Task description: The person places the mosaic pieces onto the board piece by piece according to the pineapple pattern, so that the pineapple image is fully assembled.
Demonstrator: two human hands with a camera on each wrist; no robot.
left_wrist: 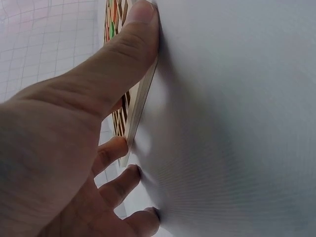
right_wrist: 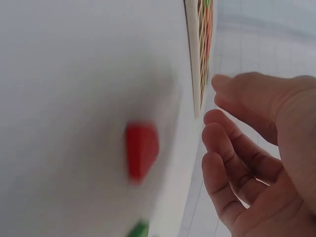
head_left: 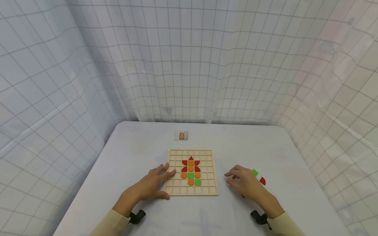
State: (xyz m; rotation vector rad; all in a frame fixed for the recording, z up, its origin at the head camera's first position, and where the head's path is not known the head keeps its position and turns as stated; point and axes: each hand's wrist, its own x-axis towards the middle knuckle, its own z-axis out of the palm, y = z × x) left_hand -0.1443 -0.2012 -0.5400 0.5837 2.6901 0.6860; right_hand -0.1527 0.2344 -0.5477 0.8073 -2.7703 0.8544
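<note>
The wooden grid board point(head_left: 206, 190) lies flat on the table. My left hand point(head_left: 152, 184) rests at its left edge with fingers spread, one fingertip over the grid and the thumb point(left_wrist: 126, 54) against the near left side. Pieces set in the middle include a red triangle point(head_left: 191, 158), red quarter-circles, an orange square point(head_left: 191, 163), orange discs and green squares point(head_left: 198, 182). To the right of the board hovers my right hand point(head_left: 243, 182), fingers loosely bent, no piece visible between them. Beside it lie a loose green square point(head_left: 255, 172) and a red quarter-circle point(head_left: 262, 181).
Behind the board lies a small patterned card point(head_left: 181, 135) with a coloured figure. Part of another red piece point(head_left: 243, 196) peeks out from under my right hand. White grid-lined curtains point(head_left: 189, 65) surround the white table point(head_left: 141, 137) at the back and sides.
</note>
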